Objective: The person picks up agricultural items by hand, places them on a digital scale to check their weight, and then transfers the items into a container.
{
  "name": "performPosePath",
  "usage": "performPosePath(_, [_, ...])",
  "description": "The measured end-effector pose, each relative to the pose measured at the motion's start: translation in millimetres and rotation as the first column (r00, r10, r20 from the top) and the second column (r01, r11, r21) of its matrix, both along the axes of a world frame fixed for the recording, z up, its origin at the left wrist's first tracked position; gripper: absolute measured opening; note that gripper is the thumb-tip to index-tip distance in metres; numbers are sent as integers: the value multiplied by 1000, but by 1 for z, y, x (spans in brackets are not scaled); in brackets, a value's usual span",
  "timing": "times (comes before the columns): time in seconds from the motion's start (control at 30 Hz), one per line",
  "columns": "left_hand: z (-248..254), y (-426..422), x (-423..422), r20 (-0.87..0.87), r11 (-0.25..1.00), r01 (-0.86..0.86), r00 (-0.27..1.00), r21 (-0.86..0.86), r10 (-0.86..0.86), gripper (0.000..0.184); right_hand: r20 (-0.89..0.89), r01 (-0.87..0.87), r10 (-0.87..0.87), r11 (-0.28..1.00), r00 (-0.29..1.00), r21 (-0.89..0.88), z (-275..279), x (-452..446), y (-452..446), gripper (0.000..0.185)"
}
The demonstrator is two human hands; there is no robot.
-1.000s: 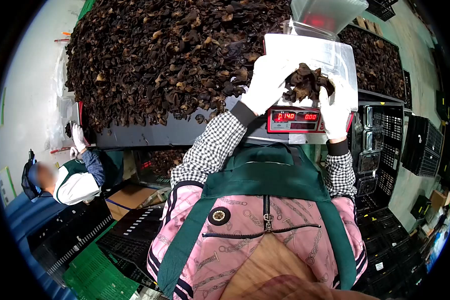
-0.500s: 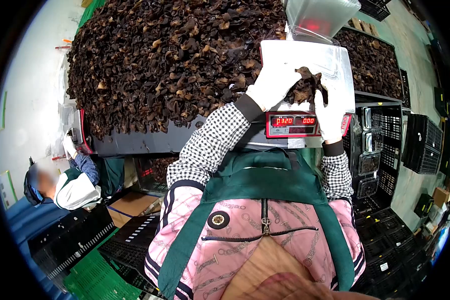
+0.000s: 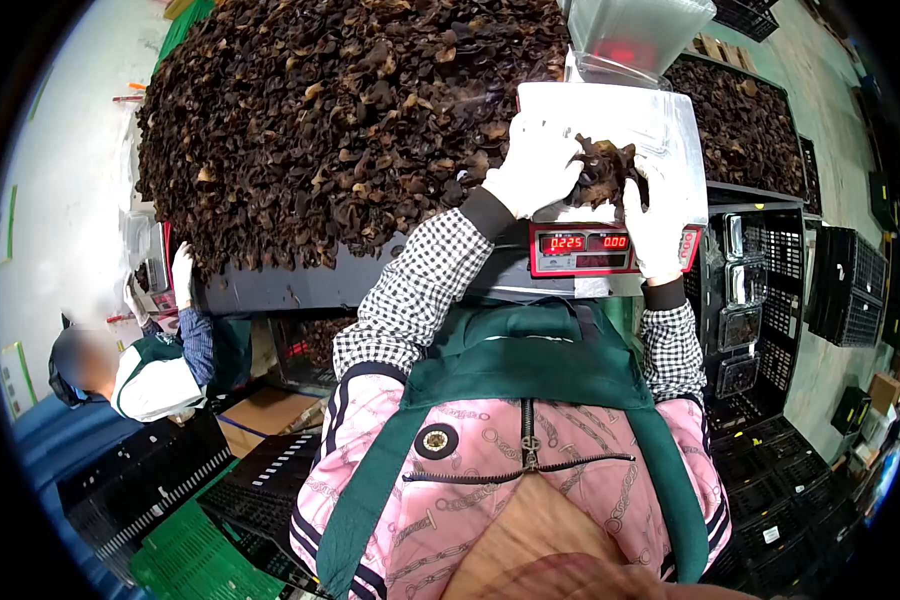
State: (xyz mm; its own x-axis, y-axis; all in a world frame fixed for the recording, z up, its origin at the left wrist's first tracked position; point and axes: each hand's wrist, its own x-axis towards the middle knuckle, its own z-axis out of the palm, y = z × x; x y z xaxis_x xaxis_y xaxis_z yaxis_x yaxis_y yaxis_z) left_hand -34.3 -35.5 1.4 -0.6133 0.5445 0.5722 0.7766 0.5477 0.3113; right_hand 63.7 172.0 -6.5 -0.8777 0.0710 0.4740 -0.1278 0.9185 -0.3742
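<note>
White gloves cover both of my hands over a red and white scale (image 3: 582, 250) whose left display reads 0.225. Dark brown mushroom pieces (image 3: 604, 172) are heaped on the scale's pan, in or on what looks like a clear plastic tray. My left hand (image 3: 536, 165) presses its closed fingers against the heap's left side. On the right side my right hand (image 3: 660, 215) stands with thumb and fingers apart, cupped round the edge of the pieces. A large pile of the same dark pieces (image 3: 360, 120) lies to the left of the scale.
Stacked clear trays (image 3: 635, 35) stand behind the scale. Filled clear packs (image 3: 739, 328) sit in a black crate (image 3: 778, 300) at right. More dark pieces (image 3: 740, 125) lie beyond. A gloved co-worker (image 3: 160, 375) is at the far left, by another scale. Black crates (image 3: 770, 480) stand lower right.
The display went from 0.140 to 0.320, then to 0.225. My left hand has shifted slightly over the heap's left side. The co-worker's hands have moved, one now at the pile's edge.
</note>
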Motion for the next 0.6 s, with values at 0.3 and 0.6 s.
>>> performPosePath(0.3, [-6,12,33,76,993,-116,991,18,115,28,-17,-27,26,999,1000,-20,0,-2,0,30])
performPosePath(0.6, [-33,-74,58,208,882,-467,858,-60,469,22,-120,-23,-1,980,993,-198,44,15,-14,36])
